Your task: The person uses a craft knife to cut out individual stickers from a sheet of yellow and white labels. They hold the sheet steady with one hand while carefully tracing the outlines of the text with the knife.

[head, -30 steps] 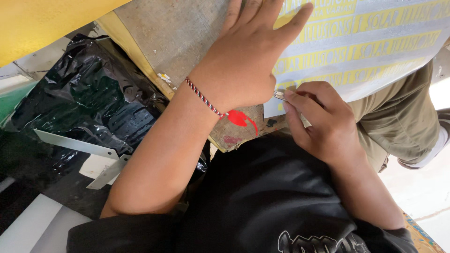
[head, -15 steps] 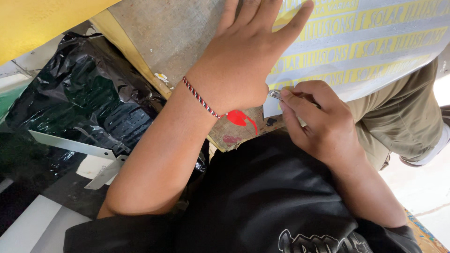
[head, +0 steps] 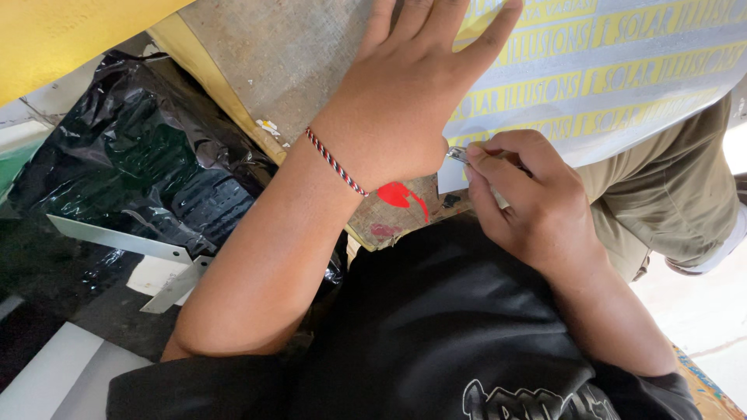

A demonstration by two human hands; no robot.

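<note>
Our right hand [head: 537,206] pinches a thin metal blade [head: 459,155] tight at the corner of the printed sheet [head: 622,85] — just beside it, our left hand [head: 408,93] lies flat, fingers spread, pressing the sheet onto the board [head: 288,54].

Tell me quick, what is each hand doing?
Left hand: open, pressed flat on the striped printed sheet.
Right hand: closed on a small metal blade.
</note>
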